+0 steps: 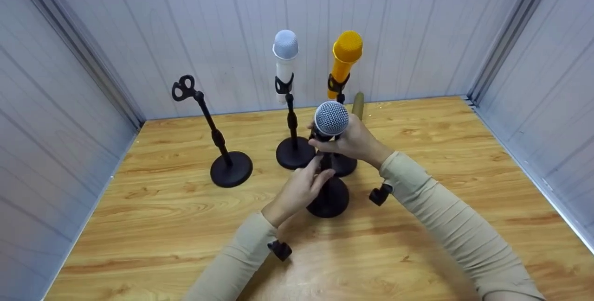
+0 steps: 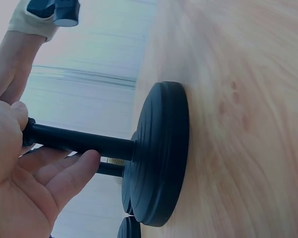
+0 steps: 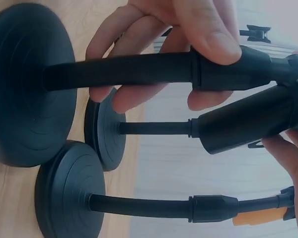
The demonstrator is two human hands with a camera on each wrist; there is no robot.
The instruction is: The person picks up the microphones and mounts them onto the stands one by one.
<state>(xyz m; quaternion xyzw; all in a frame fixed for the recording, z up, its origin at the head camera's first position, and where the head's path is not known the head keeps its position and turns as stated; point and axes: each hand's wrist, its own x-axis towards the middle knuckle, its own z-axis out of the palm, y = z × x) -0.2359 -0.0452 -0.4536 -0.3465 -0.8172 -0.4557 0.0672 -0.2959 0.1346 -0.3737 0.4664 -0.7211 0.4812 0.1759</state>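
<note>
In the head view, my right hand [image 1: 359, 141] holds a black microphone [image 1: 331, 118] with a silver mesh head at the top of a black desk stand. My left hand [image 1: 299, 187] grips that stand's pole lower down, above its round base [image 1: 327, 206]. The left wrist view shows the fingers [image 2: 72, 176] curled about the pole [image 2: 82, 140]. In the right wrist view the microphone's black handle [image 3: 238, 121] slants beside the upright, with right-hand fingers [image 3: 285, 153] at it. The clip is partly hidden there by the hand and frame edge.
A white microphone [image 1: 285, 50] and a yellow microphone [image 1: 347, 50] sit in stands behind. At left stands a black stand [image 1: 218, 138] with a bare clip [image 1: 184, 88]. An olive-coloured rod-like object [image 1: 358, 105] lies behind my right hand. Panelled walls [image 1: 185, 22] enclose the wooden table [image 1: 162, 227].
</note>
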